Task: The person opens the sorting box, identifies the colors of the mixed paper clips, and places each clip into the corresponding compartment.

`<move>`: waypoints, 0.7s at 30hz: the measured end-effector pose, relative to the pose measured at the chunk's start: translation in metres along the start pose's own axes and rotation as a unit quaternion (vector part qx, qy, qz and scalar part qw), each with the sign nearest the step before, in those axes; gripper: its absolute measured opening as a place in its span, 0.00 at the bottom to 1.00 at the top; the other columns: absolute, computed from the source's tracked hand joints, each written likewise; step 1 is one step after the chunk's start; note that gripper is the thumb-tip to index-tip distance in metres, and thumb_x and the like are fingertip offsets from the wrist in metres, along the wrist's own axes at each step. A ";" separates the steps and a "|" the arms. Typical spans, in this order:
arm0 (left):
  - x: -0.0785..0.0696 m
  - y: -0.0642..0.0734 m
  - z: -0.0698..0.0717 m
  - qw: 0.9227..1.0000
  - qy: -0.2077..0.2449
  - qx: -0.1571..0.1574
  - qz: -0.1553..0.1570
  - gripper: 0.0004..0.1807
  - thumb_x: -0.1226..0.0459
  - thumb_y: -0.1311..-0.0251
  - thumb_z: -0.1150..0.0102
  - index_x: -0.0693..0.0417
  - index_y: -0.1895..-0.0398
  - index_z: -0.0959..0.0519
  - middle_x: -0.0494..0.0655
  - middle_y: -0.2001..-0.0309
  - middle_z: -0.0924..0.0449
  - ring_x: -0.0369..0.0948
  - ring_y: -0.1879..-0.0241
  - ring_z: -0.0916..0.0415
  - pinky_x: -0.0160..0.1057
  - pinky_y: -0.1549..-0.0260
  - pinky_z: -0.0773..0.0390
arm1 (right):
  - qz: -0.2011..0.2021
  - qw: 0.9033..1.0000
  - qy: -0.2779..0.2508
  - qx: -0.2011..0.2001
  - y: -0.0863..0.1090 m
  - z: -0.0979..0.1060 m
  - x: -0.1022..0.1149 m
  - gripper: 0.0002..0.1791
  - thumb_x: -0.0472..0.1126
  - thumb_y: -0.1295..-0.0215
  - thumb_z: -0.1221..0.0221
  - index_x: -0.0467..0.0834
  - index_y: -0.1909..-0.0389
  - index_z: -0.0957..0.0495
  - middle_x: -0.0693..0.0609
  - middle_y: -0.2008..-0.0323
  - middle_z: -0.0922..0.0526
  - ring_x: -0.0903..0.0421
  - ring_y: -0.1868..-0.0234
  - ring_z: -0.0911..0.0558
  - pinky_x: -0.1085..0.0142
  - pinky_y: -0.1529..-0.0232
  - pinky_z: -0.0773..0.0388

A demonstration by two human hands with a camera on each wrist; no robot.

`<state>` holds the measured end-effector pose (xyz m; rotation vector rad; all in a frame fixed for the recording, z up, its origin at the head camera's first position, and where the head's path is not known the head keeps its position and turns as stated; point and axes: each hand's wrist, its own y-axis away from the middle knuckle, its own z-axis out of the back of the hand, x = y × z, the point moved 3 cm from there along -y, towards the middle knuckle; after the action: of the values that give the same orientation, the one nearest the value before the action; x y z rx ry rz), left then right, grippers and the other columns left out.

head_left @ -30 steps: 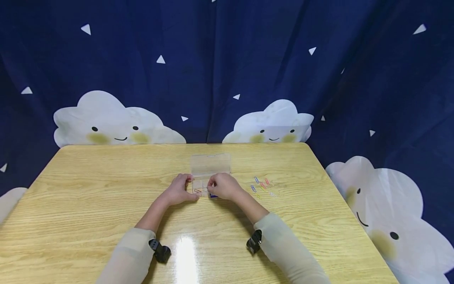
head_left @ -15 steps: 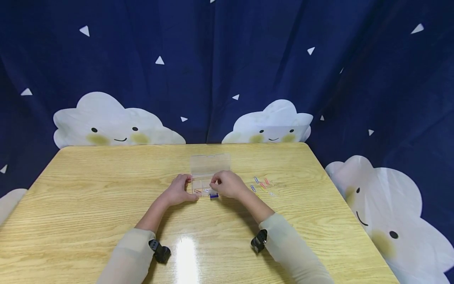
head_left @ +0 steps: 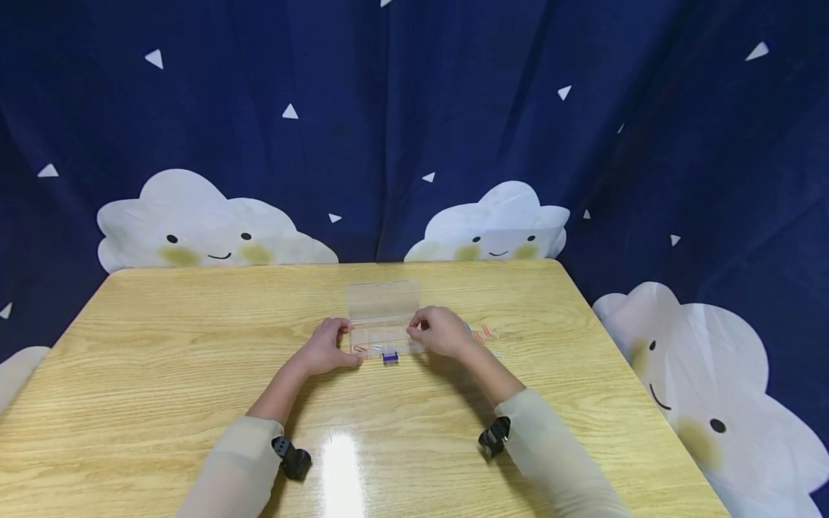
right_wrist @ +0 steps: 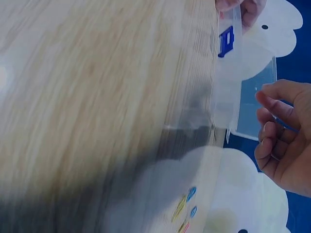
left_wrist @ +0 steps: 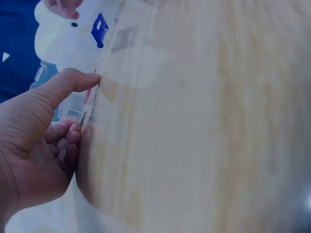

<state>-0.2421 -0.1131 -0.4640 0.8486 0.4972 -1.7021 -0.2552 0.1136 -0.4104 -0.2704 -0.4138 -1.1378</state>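
A clear plastic compartment box [head_left: 393, 332] lies on the table with its see-through lid [head_left: 384, 301] raised at the back. A blue latch [head_left: 390, 357] sits at its front. Red paper clips [head_left: 360, 350] are in the front left compartment, and a pale paper clip [head_left: 376, 348] is in the one beside it. My left hand [head_left: 324, 349] grips the box's left end, thumb at the front side and fingers round the left. At the right end, my right hand [head_left: 439, 332] hovers with fingers loosely bent; nothing shows between its fingertips in the right wrist view.
Loose paper clips lie on the wooden table [head_left: 194, 360] to the right of the box, partly behind my right hand: a red paper clip [head_left: 487, 330], a pale one [head_left: 496, 353], and a yellow one [right_wrist: 179, 208]. A dark blue curtain [head_left: 363, 129] with clouds hangs behind.
My right hand has moved right, from over the front middle of the box to its right end, uncovering the blue latch and the pale paper clip. My left hand has stayed put.
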 end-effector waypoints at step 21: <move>0.001 0.000 -0.001 1.000 0.003 0.002 0.000 0.40 0.57 0.56 0.30 0.68 0.43 0.36 0.55 0.55 0.35 0.46 0.57 0.39 0.41 0.57 0.35 | -0.034 0.999 -0.016 0.002 0.021 0.016 -0.038 0.09 0.45 0.36 0.43 0.44 0.66 0.18 0.54 0.77 0.24 0.59 0.78 0.31 0.67 0.72 0.34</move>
<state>-0.2423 -0.1131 -0.4657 0.8561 0.4977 -1.7023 -0.2522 0.1600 -0.4131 -0.2732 -0.4567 -1.2000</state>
